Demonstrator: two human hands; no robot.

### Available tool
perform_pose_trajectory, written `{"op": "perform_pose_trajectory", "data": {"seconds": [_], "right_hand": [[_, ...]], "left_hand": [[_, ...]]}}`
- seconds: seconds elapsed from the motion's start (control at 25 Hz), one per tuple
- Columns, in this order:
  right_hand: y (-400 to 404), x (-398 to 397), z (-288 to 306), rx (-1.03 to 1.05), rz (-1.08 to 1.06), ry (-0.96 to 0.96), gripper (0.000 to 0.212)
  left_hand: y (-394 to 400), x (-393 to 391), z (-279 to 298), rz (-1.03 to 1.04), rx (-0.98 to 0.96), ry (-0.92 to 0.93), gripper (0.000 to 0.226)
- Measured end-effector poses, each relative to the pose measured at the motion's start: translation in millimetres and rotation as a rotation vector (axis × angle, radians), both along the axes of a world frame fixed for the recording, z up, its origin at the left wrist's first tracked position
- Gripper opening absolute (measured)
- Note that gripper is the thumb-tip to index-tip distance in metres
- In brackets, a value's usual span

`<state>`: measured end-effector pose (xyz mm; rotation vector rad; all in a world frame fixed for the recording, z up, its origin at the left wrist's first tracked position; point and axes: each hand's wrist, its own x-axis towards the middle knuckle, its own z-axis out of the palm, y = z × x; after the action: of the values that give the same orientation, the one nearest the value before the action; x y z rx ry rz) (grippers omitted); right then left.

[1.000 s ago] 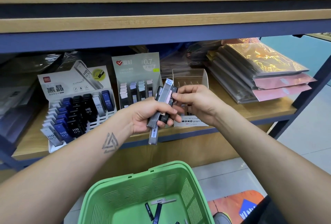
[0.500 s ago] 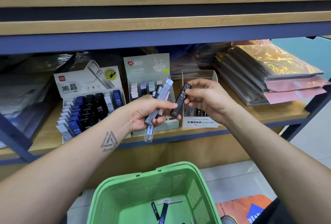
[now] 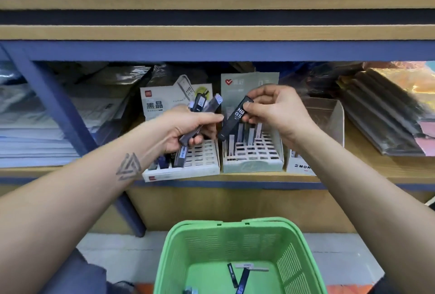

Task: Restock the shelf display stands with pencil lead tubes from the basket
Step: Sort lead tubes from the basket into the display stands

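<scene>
R hand [image 3: 280, 115] now pinches slim black plastic HB 0.5 lead tube [image 3: 235, 117], pulled clear of L hand [image 3: 188, 129]'s gripped bundle [image 3: 202, 115]; next: slot it.

Green basket [image 3: 237, 239], black tube [image 3: 231, 121] (white "HB 0.5" lettering), blue shelf frame [image 3: 211, 50].
</scene>
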<state>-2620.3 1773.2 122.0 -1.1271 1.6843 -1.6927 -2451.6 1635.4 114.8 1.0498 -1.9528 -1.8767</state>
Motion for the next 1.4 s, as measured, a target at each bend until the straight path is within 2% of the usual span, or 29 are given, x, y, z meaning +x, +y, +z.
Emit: {"op": "perform_pose_trajectory", "data": {"seconds": [0.16,0.28,0.36,0.6,0.92,1.16,1.2,1.32,1.4], "right_hand": [[-36,25,-1,0.024,-0.04,0.331,0.01],[-65,38,-9,0.143,-0.047,0.633,0.005],[-82,44,-17,0.237,-0.042,0.752,0.004],[-110,58,-35,0.256,0.003,0.777,0.014],[-113,67,-40,0.22,0.069,0.743,0.014],[-109,70,-42,0.329,0.14,0.786,0.012],[-107,72,-46,0.325,0.113,0.809,0.01],[-103,77,-53,0.31,0.034,1.02,0.033],[-103,78,-51,0.336,0.035,1.095,0.041]], "left_hand": [[-35,34,11,0.118,-0.057,-0.044,0.032],[-51,50,9,0.147,-0.037,-0.06,0.032],[-56,53,6,0.164,-0.072,-0.084,0.029],[-61,54,2,0.2,-0.09,-0.118,0.029],[-57,58,-2,0.18,-0.064,-0.169,0.027],[-55,58,-1,0.171,-0.051,-0.188,0.027],[-55,58,0,0.163,-0.043,-0.19,0.028],[-53,56,4,0.133,-0.002,-0.169,0.035],[-52,56,7,0.105,0.061,-0.13,0.038]]}}
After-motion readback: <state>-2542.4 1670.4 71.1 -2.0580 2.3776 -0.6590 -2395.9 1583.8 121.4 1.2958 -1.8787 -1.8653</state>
